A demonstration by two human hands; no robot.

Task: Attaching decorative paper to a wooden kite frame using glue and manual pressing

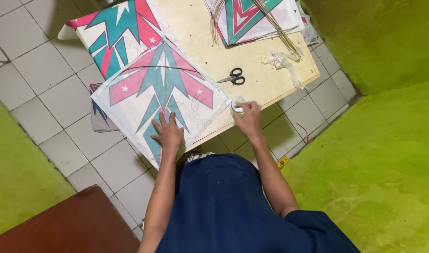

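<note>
Kite pinned flat by the left hand, tape roll gripped at its right corner by the right hand.

The diamond paper kite (163, 91), printed pink and teal with white stars, lies on the pale work board (200, 37), its spine running away from the person. The left hand (167, 133) is spread open, palm down, on the near tip. The right hand (247, 119) is closed around a small white tape roll (238, 104), touching the kite's right corner, so this hand is nearer that corner. Black-handled scissors (233, 77) lie just beyond; further kites (118, 28) and bamboo sticks (275, 26) are stacked farther off.
</note>
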